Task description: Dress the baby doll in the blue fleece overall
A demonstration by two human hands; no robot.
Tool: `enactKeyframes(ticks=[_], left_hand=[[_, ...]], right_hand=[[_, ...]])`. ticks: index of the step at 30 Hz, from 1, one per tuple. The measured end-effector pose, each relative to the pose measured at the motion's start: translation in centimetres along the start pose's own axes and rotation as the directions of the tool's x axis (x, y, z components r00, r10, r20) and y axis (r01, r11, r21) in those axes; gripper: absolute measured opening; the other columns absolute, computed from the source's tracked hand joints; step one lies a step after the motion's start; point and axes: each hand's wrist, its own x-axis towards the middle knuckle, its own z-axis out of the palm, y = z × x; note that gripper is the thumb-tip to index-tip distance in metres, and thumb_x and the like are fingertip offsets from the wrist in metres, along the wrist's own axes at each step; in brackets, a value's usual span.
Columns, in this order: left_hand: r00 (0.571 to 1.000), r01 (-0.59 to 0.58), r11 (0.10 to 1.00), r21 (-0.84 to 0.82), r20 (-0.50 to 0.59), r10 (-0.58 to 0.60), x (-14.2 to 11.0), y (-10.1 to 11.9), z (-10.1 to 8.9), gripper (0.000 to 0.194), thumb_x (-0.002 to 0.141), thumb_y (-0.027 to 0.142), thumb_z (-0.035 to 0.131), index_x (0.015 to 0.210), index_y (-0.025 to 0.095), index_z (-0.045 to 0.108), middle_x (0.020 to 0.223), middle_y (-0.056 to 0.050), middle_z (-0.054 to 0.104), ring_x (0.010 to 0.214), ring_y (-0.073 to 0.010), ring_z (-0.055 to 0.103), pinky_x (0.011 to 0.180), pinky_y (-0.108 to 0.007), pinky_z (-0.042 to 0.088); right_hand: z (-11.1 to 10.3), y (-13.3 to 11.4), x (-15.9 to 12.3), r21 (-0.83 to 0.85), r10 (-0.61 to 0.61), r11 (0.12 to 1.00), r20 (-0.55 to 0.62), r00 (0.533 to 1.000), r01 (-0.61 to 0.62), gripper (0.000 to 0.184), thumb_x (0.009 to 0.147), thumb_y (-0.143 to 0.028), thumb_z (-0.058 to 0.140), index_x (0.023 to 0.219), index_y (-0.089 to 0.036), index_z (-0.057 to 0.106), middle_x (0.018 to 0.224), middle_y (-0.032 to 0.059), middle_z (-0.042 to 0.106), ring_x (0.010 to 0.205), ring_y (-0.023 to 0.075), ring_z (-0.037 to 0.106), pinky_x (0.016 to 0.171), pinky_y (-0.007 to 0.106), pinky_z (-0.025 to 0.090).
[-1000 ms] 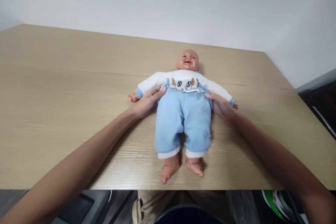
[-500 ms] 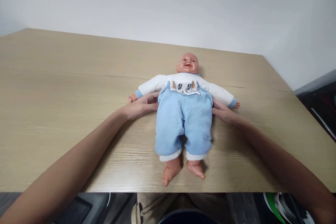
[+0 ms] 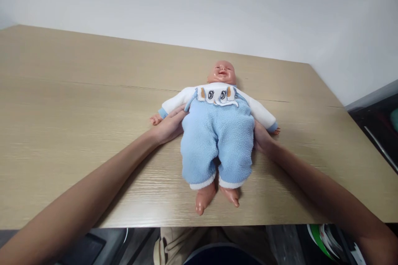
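Observation:
A baby doll [image 3: 217, 132] lies on its back on the wooden table, its head away from me and its bare feet near the front edge. It wears fuzzy light-blue overalls with an elephant face on the bib, over a white top. My left hand [image 3: 171, 125] holds the doll's left-hand side in view, the fingers partly tucked beneath the cloth. On the opposite side, my right hand [image 3: 262, 136] grips the doll at the waist, with most fingers hidden behind it. The doll's arms spread outward past both of my hands.
The wooden table [image 3: 77, 103] has a thin seam running across it and meets a white wall [image 3: 186, 4] at the back. A dark object [image 3: 376, 124] stands beyond the right edge. Below the front edge are my legs and a green-and-white item [image 3: 321, 240].
Both hands have worked further in around the doll's sides. The overalls bulge upward, the bib has shifted toward the head, and the head tips back a little.

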Motion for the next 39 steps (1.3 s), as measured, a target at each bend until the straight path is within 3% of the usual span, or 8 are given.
enactKeyframes(ticks=[5, 9, 12, 17, 24, 31, 35, 39], left_hand=[[1.0, -0.01, 0.999, -0.035, -0.027, 0.009, 0.6, 0.5, -0.7, 0.033, 0.074, 0.041, 0.086, 0.099, 0.021, 0.076, 0.078, -0.001, 0.058, 0.068, -0.0178, 0.047, 0.059, -0.03, 0.038], [0.997, -0.063, 0.998, -0.014, -0.039, 0.062, 0.5, 0.6, -1.0, 0.036, 0.079, 0.05, 0.089, 0.086, 0.021, 0.069, 0.079, -0.002, 0.057, 0.07, -0.0185, 0.047, 0.062, -0.032, 0.037], [0.991, -0.13, 0.988, 0.086, -0.032, 0.133, 0.2, 1.1, -0.8, 0.046, 0.086, 0.059, 0.092, 0.086, 0.022, 0.065, 0.08, -0.001, 0.055, 0.071, -0.0183, 0.048, 0.066, -0.032, 0.038], [0.971, -0.233, 0.949, 0.211, -0.007, 0.239, 0.7, 3.3, 0.0, 0.049, 0.088, 0.064, 0.09, 0.089, 0.022, 0.063, 0.086, -0.002, 0.056, 0.079, -0.0195, 0.05, 0.07, -0.031, 0.042], [0.996, -0.093, 0.96, 0.266, 0.013, 0.093, 1.9, 2.5, -0.7, 0.048, 0.096, 0.067, 0.079, 0.098, 0.022, 0.063, 0.087, 0.0, 0.055, 0.078, -0.0196, 0.048, 0.071, -0.03, 0.042], [0.974, -0.132, 0.85, 0.509, 0.226, 0.016, 0.8, 1.5, -4.2, 0.04, 0.095, 0.055, 0.081, 0.112, 0.022, 0.07, 0.113, -0.006, 0.07, 0.112, -0.0303, 0.062, 0.109, -0.039, 0.051], [0.976, -0.102, 0.905, 0.414, 0.217, 0.011, 0.5, 1.5, -3.3, 0.04, 0.093, 0.053, 0.081, 0.117, 0.022, 0.07, 0.118, -0.007, 0.073, 0.12, -0.0321, 0.063, 0.117, -0.043, 0.05], [1.0, -0.023, 0.963, 0.269, 0.006, 0.022, 0.2, 0.4, -0.9, 0.039, 0.09, 0.056, 0.08, 0.108, 0.022, 0.07, 0.108, -0.006, 0.073, 0.116, -0.0333, 0.066, 0.109, -0.044, 0.056]], right_hand=[[0.1, -0.5, 0.5, 0.023, -0.098, 0.995, 0.012, 0.995, 0.098, 0.047, 0.078, -0.058, 0.083, 0.115, -0.033, 0.072, 0.114, 0.0065, 0.084, 0.123, 0.0378, 0.076, 0.101, 0.051, 0.067], [-0.3, -0.7, 0.9, -0.021, -0.221, 0.975, 0.02, 0.975, 0.222, 0.03, 0.084, -0.049, 0.073, 0.108, -0.031, 0.069, 0.108, 0.0049, 0.08, 0.119, 0.0333, 0.071, 0.101, 0.045, 0.062], [-1.1, -0.8, 0.6, -0.12, -0.33, 0.936, 0.024, 0.944, 0.331, 0.015, 0.086, -0.041, 0.068, 0.096, -0.031, 0.064, 0.091, 0.0015, 0.069, 0.099, 0.0282, 0.065, 0.092, 0.041, 0.057], [-1.8, -1.8, 0.3, -0.176, -0.378, 0.904, 0.105, 0.92, 0.391, 0.014, 0.082, -0.037, 0.068, 0.092, -0.03, 0.061, 0.084, -0.0018, 0.056, 0.084, 0.024, 0.055, 0.083, 0.037, 0.051], [-1.8, -2.0, 2.6, -0.162, -0.306, 0.934, 0.105, 0.946, 0.32, 0.026, 0.083, -0.049, 0.073, 0.096, -0.031, 0.059, 0.091, -0.0009, 0.068, 0.099, 0.0276, 0.065, 0.094, 0.04, 0.055], [-3.9, -1.5, 0.7, -0.398, -0.311, 0.835, 0.228, 0.923, 0.38, 0.027, 0.091, -0.045, 0.084, 0.099, -0.027, 0.066, 0.096, -0.0011, 0.068, 0.092, 0.0237, 0.065, 0.089, 0.038, 0.052], [-3.0, -1.4, 0.5, -0.238, -0.27, 0.92, 0.19, 0.944, 0.311, 0.034, 0.089, -0.055, 0.089, 0.101, -0.03, 0.07, 0.106, 0.0004, 0.077, 0.111, 0.0275, 0.071, 0.109, 0.042, 0.056], [-1.1, -1.2, 0.2, 0.068, -0.135, 0.989, 0.067, 0.989, 0.131, 0.052, 0.081, -0.068, 0.094, 0.117, -0.035, 0.074, 0.122, 0.0011, 0.085, 0.132, 0.0325, 0.075, 0.117, 0.048, 0.061]])
